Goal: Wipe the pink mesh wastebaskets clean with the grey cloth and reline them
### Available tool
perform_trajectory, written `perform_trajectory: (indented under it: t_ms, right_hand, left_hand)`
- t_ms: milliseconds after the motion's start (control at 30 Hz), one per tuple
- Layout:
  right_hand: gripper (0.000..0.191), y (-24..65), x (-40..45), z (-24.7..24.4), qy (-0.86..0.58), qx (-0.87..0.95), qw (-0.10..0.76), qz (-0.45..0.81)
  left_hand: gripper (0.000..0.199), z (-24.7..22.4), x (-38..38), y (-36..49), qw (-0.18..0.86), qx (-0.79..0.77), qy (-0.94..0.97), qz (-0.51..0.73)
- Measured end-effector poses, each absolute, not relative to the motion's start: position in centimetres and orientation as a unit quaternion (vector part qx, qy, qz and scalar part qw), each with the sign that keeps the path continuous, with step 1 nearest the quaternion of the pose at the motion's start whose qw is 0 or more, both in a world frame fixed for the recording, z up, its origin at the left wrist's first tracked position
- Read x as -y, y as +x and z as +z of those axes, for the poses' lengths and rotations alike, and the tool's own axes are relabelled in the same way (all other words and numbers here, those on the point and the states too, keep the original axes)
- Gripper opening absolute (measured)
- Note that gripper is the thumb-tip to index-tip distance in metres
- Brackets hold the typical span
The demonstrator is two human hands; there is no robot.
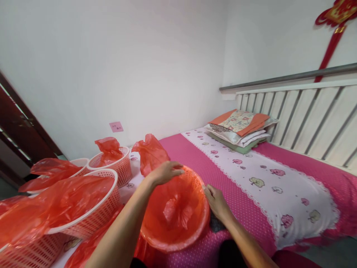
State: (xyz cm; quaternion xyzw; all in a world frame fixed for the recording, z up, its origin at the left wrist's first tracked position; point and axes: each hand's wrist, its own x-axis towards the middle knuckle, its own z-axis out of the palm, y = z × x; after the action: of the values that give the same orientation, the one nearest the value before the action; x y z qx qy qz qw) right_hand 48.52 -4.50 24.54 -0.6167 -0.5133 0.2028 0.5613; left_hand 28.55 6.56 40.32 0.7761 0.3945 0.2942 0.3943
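Note:
A round plastic basket [192, 241] stands in front of me, lined with a thin red plastic bag [175, 212]. The bag is folded over the rim all around the near side. At the basket's far left rim, my left hand [166, 172] lies over the bag with its fingers stretched out. My right hand [216, 201] grips the right rim, thumb on top; its other fingers are partly hidden. Behind my left hand another piece of red plastic bag [152, 150] stands up crumpled.
Several white-rimmed baskets with loose red bags crowd the left, among them a near basket [97, 216] and a farther basket [125, 167]. Folded bedding [240, 128] is stacked on the pink bed cover [192, 156]. A white slatted headboard [301, 119] borders the right.

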Motion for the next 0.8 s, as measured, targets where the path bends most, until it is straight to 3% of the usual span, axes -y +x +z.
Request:
perform_trajectory:
  t_ms: [133,300,433,600,800]
  right_hand:
    - [0.048,48.7,4.2,24.2,-0.616,0.501,0.569,0.214]
    - [0.056,48.8,3.4,24.0,-0.608,0.465,0.592,0.250]
    - [0.051,49.1,3.2,24.3,-0.569,0.409,0.631,0.334]
    - [0.058,49.4,3.2,23.9,-0.543,0.326,0.664,0.397]
    - [0.052,49.7,4.4,23.3,-0.588,0.320,0.680,0.298]
  left_hand:
    - [0.047,41.4,-4.8,21.2,0.290,-0.396,0.734,0.470]
    - [0.075,34.0,-5.6,15.0,0.272,-0.550,0.550,0.567]
    - [0.077,29.8,-6.3,13.7,0.307,-0.586,0.476,0.580]
    - [0.072,30.2,-6.6,14.5,0.322,-0.576,0.435,0.612]
    - [0.051,28.2,-5.0,17.4,0.339,-0.557,0.301,0.696]
